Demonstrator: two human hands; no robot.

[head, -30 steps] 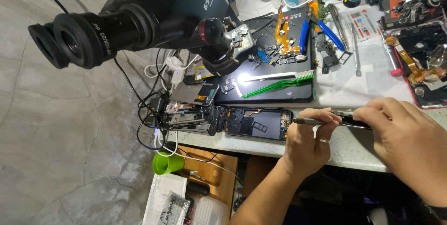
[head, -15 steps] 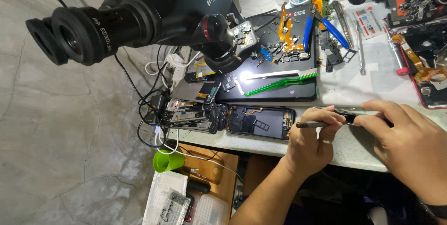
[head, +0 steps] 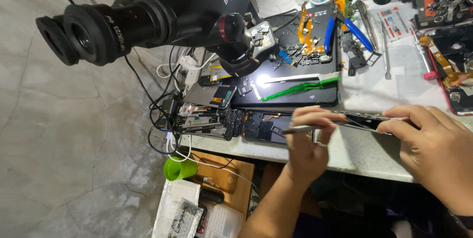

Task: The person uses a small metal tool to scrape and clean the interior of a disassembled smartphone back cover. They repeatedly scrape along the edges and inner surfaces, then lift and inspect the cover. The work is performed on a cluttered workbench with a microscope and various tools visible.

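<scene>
My left hand (head: 308,142) reaches in from below and pinches a thin grey metal tool (head: 295,129), whose tip points left toward an opened dark phone body (head: 263,127) lying at the table's front edge. My right hand (head: 433,154) grips a thin dark phone panel (head: 367,118), seen edge-on and held level just above the white table (head: 364,152). The left hand's fingers also touch that panel's left end. More stripped phone frames (head: 204,117) lie left of the opened phone.
A large black microscope (head: 162,14) with two eyepieces hangs over a black work mat (head: 295,95) bearing a green-handled brush (head: 300,88), small parts and blue-handled tools (head: 357,31). Bottles stand at the back. Cables, a green cup (head: 180,169) and a wooden drawer (head: 226,179) lie below the edge.
Both hands keep the same grips and stay nearly in place. The view has shifted a little to the right and down.
</scene>
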